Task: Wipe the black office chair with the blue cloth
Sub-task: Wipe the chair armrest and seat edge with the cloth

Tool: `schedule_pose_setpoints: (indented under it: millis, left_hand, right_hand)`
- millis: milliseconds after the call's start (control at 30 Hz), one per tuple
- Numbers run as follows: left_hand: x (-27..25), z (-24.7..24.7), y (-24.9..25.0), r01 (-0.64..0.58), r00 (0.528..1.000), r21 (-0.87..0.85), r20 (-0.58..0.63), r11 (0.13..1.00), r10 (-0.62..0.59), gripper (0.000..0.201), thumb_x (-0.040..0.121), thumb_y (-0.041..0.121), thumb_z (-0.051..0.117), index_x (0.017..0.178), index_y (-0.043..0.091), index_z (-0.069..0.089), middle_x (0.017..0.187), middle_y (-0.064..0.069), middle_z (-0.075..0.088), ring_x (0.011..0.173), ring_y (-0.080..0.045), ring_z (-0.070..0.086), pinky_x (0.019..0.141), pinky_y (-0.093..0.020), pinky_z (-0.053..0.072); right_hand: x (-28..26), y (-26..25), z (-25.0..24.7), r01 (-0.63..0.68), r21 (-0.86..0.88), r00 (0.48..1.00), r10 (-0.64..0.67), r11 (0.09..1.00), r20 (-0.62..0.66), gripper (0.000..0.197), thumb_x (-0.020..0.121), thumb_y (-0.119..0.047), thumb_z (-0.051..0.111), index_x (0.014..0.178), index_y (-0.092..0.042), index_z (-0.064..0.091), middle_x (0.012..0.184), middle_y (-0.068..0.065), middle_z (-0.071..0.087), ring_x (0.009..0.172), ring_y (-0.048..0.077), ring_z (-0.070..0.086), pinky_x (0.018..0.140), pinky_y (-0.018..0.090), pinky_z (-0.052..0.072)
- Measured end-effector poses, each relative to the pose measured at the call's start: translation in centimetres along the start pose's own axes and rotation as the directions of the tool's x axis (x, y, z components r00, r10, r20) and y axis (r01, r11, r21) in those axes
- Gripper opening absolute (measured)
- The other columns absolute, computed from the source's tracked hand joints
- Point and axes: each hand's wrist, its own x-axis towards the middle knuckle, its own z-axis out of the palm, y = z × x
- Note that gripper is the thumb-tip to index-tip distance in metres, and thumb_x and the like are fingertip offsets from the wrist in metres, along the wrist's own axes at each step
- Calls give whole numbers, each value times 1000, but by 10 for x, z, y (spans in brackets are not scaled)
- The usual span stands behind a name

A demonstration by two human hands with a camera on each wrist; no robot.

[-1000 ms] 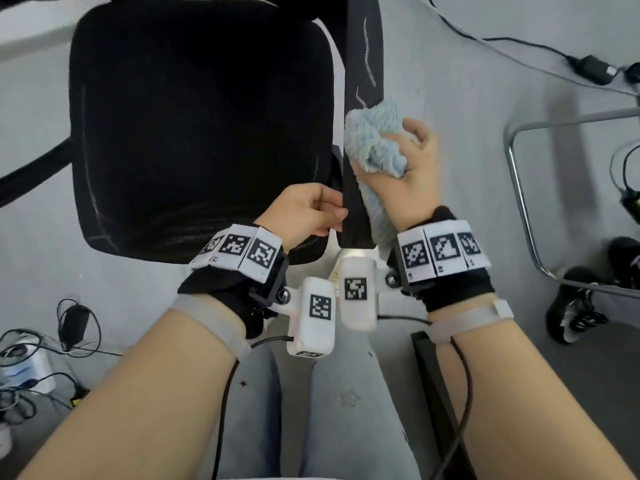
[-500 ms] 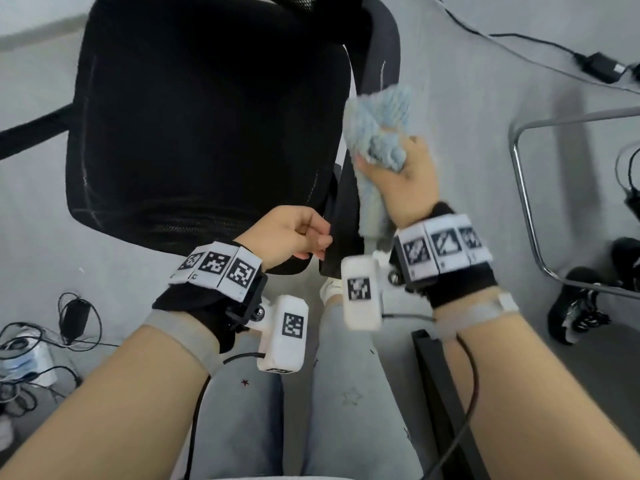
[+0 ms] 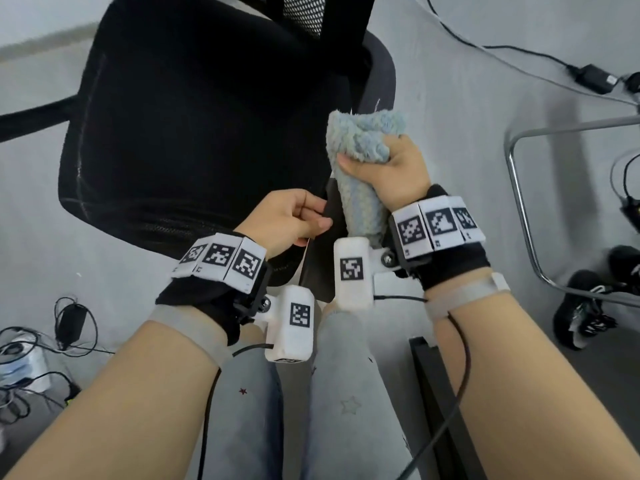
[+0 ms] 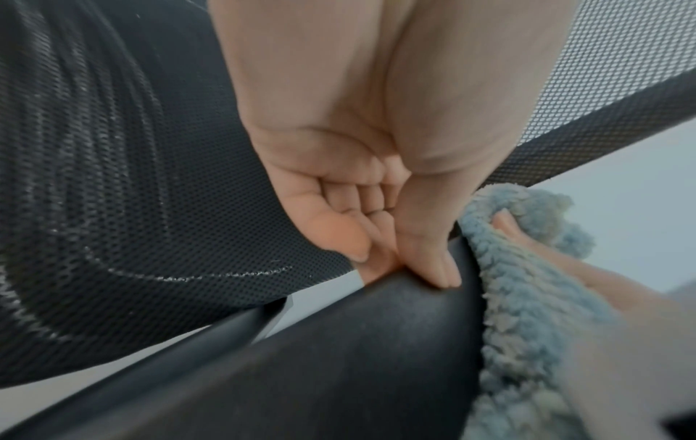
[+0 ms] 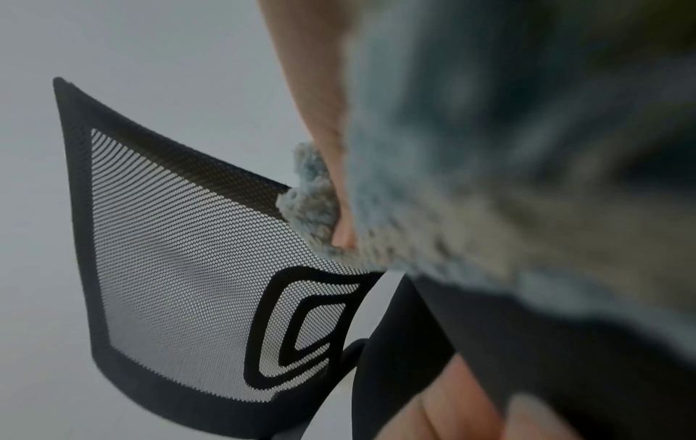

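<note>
Item: black office chair (image 3: 194, 133), below and ahead of you, mesh seat to your left, mesh backrest (image 5: 180, 253) at the top of the head view, and a smooth black armrest (image 4: 376, 357) running toward you between your two wrists. Item: blue cloth (image 3: 363, 161), fluffy, bunched in your right hand (image 3: 398, 171); your thumb and fingers are curled round the wad, and a loose length of it hangs down along the outer side of the armrest, touching it. Item: your left hand (image 3: 287, 220), at the near end of the armrest just beside the cloth; its fingers are curled in together, with the thumb and fingertips (image 4: 437, 268) pinching the armrest's edge. Floor items: grey floor (image 3: 467, 133); a power adapter (image 3: 594, 79) with its cable at upper right; a bent chrome tube frame (image 3: 519, 202) at right; black shoes (image 3: 588, 306) by that frame; a tangle of cables (image 3: 41, 334) at lower left. Your legs in light jeans (image 3: 346, 393) show at the bottom, between your forearms.
</note>
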Motion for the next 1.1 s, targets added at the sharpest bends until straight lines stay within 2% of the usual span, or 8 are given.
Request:
schedule_pose_setpoints:
  millis: [100,267,467,533,666,800,1000,1100]
  left_hand:
    - [3,-3,3,14,999,29,29,999,-14,18,82,8,62,79,25,57,68,9,59,51,8,58,54,-11,47]
    - [4,-10,7,30,992,118,117,993,-44,17,81,9,64,78,24,57,67,9,61,52,6,59,61,-18,48]
    - [-1,-10,-3,35,994,139,96,990,-48,17,80,11,65,77,25,57,58,12,62,52,7,59,56,-17,44]
    - [-1,-10,-4,37,994,124,95,992,-49,17,80,11,65,79,25,57,64,10,61,53,5,59,57,-17,44]
    - [-2,-9,-5,27,995,108,90,994,-36,17,81,11,63,81,26,56,73,7,60,63,-5,59,60,-19,48]
    - [-5,-11,-8,61,989,88,130,994,-72,15,82,9,62,81,24,58,70,6,59,64,-7,57,55,-13,49]
    - [-4,-9,-9,66,993,43,93,997,-70,14,82,10,62,80,23,57,71,5,58,66,-7,57,58,-15,50]
    - [0,-8,-6,72,993,30,88,997,-74,15,82,8,61,80,22,56,72,5,57,66,-6,57,60,-16,50]
  right_hand:
    - [-4,1,3,-29,82,997,34,996,-65,47,58,-52,67,88,-17,68,112,22,58,98,35,61,88,47,54]
    - [-42,15,5,-71,72,997,74,995,-37,17,70,-30,68,84,-20,67,101,25,63,100,37,58,89,51,49]
    - [29,-21,-21,-51,45,986,58,998,-158,25,81,-13,67,97,6,64,85,12,67,73,8,60,71,24,50]
    - [45,-31,-27,-15,81,970,34,997,-242,26,82,-12,66,100,8,64,96,19,69,81,14,62,71,22,51]
    - [6,-13,-14,-64,-57,985,54,996,-162,24,82,-10,65,59,-7,59,68,19,60,70,29,57,66,40,47]
    - [-29,7,-7,-71,-81,997,69,994,-34,18,77,-21,69,76,-3,66,90,24,65,88,32,61,77,40,51]
    - [31,-28,-21,-43,138,990,61,990,-128,25,81,-8,67,100,8,63,94,13,67,64,1,63,61,10,50]
    - [22,-25,-16,-9,119,984,31,993,-177,28,82,-5,65,91,20,58,99,37,64,72,21,61,60,18,48]
